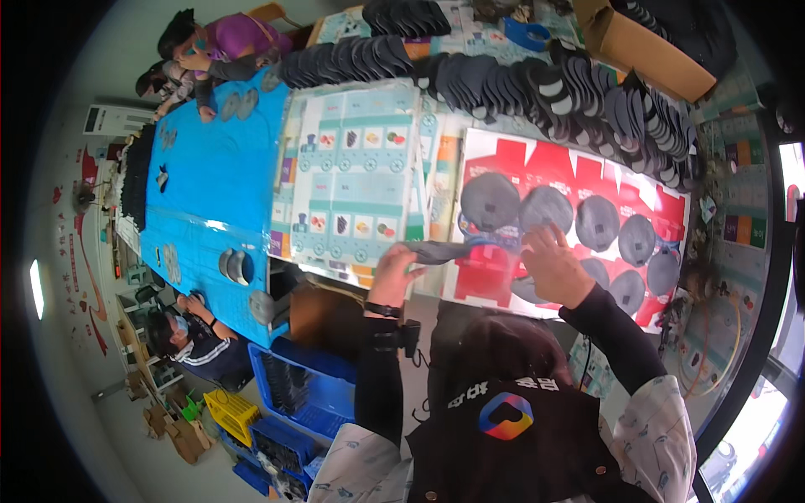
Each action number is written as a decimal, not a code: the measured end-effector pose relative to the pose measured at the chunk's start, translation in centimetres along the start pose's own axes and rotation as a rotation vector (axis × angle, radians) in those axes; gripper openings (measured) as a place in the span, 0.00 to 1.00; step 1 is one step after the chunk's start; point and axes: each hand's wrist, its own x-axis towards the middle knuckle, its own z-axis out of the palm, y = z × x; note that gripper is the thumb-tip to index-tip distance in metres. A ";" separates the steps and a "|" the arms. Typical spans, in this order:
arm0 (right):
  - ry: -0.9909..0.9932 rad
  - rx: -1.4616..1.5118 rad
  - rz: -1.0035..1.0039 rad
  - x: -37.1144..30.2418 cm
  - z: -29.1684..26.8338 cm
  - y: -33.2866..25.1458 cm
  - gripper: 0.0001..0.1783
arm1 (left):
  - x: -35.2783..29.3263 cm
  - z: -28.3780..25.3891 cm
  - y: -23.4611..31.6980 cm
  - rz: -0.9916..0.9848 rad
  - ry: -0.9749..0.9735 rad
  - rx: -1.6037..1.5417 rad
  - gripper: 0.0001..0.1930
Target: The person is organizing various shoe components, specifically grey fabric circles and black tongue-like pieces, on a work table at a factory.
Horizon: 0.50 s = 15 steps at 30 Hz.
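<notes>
My left hand (pixel 392 275) pinches the end of a dark grey, flattened fabric piece (pixel 442 251) seen nearly edge-on. It is held above the left edge of a red-and-white printed board (pixel 476 281). My right hand (pixel 555 267) is over the board with its fingers apart, the fingertips at the lower edge of a round dark grey fabric disc (pixel 545 207). Whether they touch it I cannot tell. Several similar discs lie in rows on the board, such as a larger disc (pixel 490 201) at its left and another disc (pixel 598 222) to the right. My right forearm covers part of the lower row.
Long stacks of dark grey curved pieces (pixel 478 84) line the table's far side. A cardboard box (pixel 646 50) stands far right. A blue-covered table (pixel 218 176) with more discs is at left, where other people (pixel 189 335) sit. Blue crates (pixel 306 386) stand below, left.
</notes>
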 end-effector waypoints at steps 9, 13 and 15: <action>0.123 0.127 0.305 17.3 5.1 0.0 0.14 | 13.2 -12.3 14.7 0.336 0.035 -0.238 0.02; 0.500 0.576 0.265 29.1 6.7 -1.8 0.10 | 19.0 -16.5 21.4 0.522 -0.042 -0.300 0.04; 0.570 0.875 0.391 33.5 7.7 -1.2 0.08 | 22.4 -18.0 23.3 0.579 -0.108 -0.360 0.05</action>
